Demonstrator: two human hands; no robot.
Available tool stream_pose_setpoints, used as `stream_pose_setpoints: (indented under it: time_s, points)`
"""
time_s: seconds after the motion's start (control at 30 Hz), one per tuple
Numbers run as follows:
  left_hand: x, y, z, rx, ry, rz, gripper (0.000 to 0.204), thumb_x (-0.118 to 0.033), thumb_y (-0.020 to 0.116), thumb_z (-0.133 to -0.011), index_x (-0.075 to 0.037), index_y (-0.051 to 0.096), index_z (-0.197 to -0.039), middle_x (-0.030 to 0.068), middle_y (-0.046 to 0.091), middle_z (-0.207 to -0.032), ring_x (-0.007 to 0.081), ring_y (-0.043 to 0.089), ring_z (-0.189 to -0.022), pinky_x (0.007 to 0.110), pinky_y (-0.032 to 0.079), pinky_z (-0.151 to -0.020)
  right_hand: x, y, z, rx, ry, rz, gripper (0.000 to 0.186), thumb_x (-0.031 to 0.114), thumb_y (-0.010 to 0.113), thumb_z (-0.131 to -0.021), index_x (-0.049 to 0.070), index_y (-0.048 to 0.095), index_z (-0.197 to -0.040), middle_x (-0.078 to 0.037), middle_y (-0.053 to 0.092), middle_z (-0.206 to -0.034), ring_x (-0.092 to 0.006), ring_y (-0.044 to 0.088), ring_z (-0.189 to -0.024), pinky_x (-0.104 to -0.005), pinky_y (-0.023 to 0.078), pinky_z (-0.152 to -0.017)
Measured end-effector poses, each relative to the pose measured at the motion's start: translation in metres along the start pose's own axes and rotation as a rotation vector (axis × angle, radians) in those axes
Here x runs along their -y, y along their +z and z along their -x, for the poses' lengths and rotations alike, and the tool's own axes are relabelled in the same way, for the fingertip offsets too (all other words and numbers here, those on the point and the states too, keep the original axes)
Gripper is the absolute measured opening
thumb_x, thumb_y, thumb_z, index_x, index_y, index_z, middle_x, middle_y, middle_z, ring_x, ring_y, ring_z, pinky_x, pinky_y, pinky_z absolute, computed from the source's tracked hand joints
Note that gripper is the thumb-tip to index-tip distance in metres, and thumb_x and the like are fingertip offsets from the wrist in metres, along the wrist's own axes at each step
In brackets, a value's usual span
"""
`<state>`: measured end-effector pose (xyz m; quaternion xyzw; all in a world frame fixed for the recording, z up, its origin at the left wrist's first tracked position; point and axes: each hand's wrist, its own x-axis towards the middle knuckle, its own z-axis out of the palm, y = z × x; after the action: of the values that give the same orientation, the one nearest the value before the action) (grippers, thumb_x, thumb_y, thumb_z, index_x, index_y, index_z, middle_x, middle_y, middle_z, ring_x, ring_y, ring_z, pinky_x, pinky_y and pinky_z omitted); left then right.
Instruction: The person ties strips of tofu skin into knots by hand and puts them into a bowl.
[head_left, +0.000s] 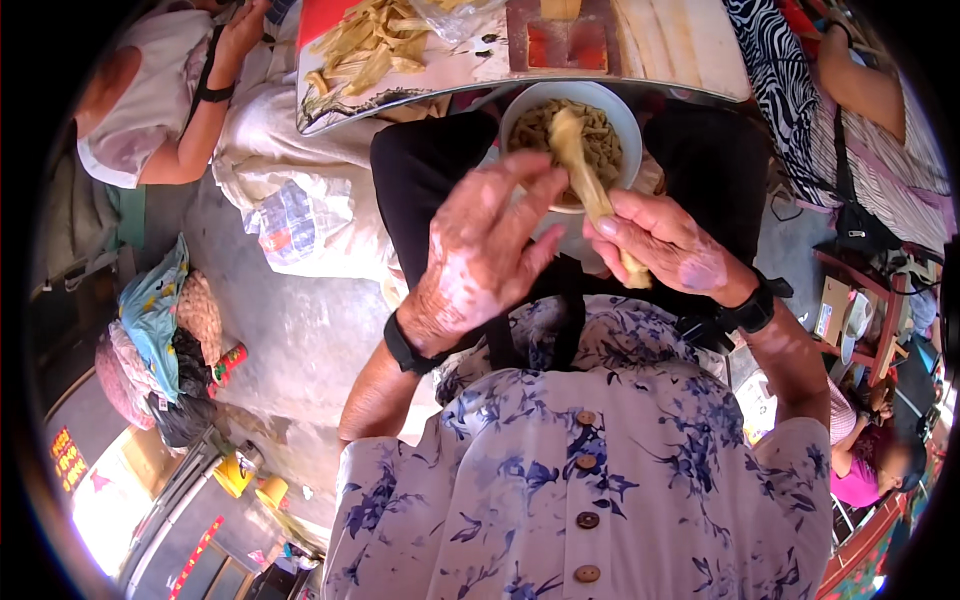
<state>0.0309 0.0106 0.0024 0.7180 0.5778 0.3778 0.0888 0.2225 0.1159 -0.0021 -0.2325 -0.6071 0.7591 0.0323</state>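
My right hand [672, 243] is closed around a long, pale yellow-brown strip [583, 170] that looks like a dried or pickled vegetable. Its wide upper end stands over the bowl, while the lower end pokes out beneath my fingers. My left hand [485, 245] hovers just left of the strip, fingers bent and apart, with nothing visible in it. Between my knees, under the table edge, a white bowl [630, 112] holds many small brownish-green pieces [600, 140].
On the table [675, 45] ahead lie a heap of similar yellowish strips [375, 45], a clear plastic bag [450, 18] and a red-brown board [565, 45]. A pale cloth sack [300, 190] sits at my left. People [150, 100] sit on both sides; bundled bags [165, 340] rest on the floor.
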Motion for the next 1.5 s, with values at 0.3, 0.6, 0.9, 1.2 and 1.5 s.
stream_pose_setpoints:
  time_s: [0.3, 0.6, 0.9, 1.2, 1.5]
  points:
    - [0.025, -0.002, 0.003, 0.349, -0.152, 0.358, 0.024, 0.001, 0.060, -0.078, 0.003, 0.055, -0.102, 0.0151, 0.058, -0.089, 0.0302, 0.059, -0.072, 0.032, 0.046, -0.063, 0.007, -0.014, 0.004, 0.101, -0.185, 0.479, 0.022, 0.021, 0.053, -0.093, -0.001, 0.051, -0.096, -0.008, 0.053, -0.075, -0.0116, 0.048, -0.062, -0.0267, 0.041, -0.056]
    - [0.016, -0.033, 0.013, 0.420, -0.161, 0.347, 0.015, -0.015, 0.061, -0.086, 0.000, 0.059, -0.086, 0.0154, 0.052, -0.063, 0.0338, 0.051, -0.055, 0.035, 0.041, -0.049, 0.000, -0.012, -0.006, 0.170, -0.251, 0.508, 0.019, 0.018, 0.053, -0.092, 0.000, 0.056, -0.093, -0.010, 0.049, -0.062, -0.0180, 0.046, -0.053, -0.0318, 0.037, -0.050]
    - [0.006, -0.066, 0.026, 0.166, -0.728, 1.113, 0.031, -0.023, 0.054, -0.092, 0.001, 0.056, -0.073, -0.0016, 0.048, -0.056, 0.0025, 0.038, -0.045, 0.018, 0.029, -0.041, 0.006, 0.025, -0.025, 0.003, -0.502, 0.422, 0.014, 0.013, 0.057, -0.089, 0.000, 0.057, -0.086, -0.009, 0.052, -0.061, -0.0177, 0.050, -0.048, -0.0296, 0.036, -0.044]
    - [-0.011, -0.014, 0.000, -0.253, -0.538, 0.886, 0.022, -0.015, 0.052, -0.093, 0.002, 0.061, -0.103, 0.0006, 0.054, -0.063, 0.0051, 0.042, -0.048, 0.019, 0.033, -0.044, -0.001, 0.059, -0.059, -0.398, -0.594, 0.156, 0.011, 0.009, 0.054, -0.090, -0.002, 0.056, -0.087, -0.008, 0.052, -0.059, -0.0175, 0.048, -0.047, -0.0287, 0.039, -0.045]
    - [0.005, -0.001, 0.010, 0.068, -0.107, 0.092, 0.024, 0.000, 0.060, -0.080, 0.002, 0.056, -0.103, 0.0135, 0.057, -0.069, 0.0291, 0.059, -0.061, 0.032, 0.048, -0.051, -0.010, 0.033, -0.035, -0.083, -0.292, 0.060, 0.020, 0.015, 0.047, -0.094, -0.004, 0.053, -0.094, -0.006, 0.047, -0.069, -0.0105, 0.046, -0.061, -0.0252, 0.040, -0.057]
